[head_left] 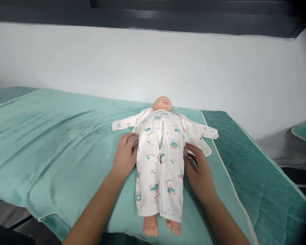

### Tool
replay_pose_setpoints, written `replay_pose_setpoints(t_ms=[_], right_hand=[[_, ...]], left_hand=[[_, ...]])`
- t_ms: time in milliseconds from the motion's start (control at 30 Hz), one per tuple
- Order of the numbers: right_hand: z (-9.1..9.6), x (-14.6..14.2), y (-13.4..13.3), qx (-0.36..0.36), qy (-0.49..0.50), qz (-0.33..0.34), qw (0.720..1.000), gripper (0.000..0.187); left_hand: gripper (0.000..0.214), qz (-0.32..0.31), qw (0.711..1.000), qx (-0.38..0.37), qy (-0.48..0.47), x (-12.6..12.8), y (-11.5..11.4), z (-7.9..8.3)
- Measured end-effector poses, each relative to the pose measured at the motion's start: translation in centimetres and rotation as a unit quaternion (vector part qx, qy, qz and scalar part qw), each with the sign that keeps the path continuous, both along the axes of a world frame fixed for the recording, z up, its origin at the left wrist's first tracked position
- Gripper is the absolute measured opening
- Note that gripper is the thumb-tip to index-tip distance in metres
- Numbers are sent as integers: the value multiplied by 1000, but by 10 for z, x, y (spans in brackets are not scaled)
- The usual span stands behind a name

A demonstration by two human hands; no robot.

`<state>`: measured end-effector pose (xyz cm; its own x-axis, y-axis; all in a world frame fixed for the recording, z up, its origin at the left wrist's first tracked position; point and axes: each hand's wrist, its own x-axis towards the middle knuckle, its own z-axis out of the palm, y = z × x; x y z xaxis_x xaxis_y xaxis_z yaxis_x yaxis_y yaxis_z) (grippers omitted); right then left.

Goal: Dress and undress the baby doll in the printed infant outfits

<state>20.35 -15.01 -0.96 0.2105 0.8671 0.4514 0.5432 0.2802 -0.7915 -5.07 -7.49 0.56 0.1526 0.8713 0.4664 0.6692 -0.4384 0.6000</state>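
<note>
A baby doll [163, 103] lies on its back, head toward the wall and bare feet [150, 226] toward me. It has on a white long-sleeved top [197, 129], its sleeves spread to both sides and one flap loose at the right. White baby trousers [148, 170] with teal animal prints cover its front from chest to ankles. My left hand [126, 151] is closed at the trousers' left edge, its fingertips partly hidden by the cloth. At the right edge, my right hand [199, 166] has bent fingers and thumb against the fabric.
A smooth light-green sheet [66, 136] lies under the doll, with folds at the left. Darker quilted green cloth [250, 163] shows at the right. A white wall [142, 64] stands behind, below a dark beam [153, 15]. Floor [7, 211] shows at the lower left.
</note>
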Motion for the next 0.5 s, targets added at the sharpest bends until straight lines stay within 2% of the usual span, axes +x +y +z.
replay_pose_setpoints(t_ms=[67, 133, 233, 333, 400, 500], right_hand=[[0, -7, -29, -5, -1, 1, 1000, 28], [-3, -12, -57, -5, -17, 35, 999, 24], [-15, -15, -91, 4, -65, 96, 993, 37], [-31, -15, -113, 36, -90, 133, 986, 51], [-41, -17, -122, 47, -101, 142, 983, 53], [-47, -25, -129, 28, -102, 82, 991, 46]], left_hand=[[16, -4, 997, -52, -50, -6, -26, 1], [15, -36, 988, -129, -78, -11, -51, 0], [13, -89, 972, -193, -96, -17, -85, -2], [9, -145, 964, -196, -106, -20, -112, -6], [6, -182, 964, -171, -91, -19, -127, -8], [32, -202, 971, -111, -68, -16, -144, -11]])
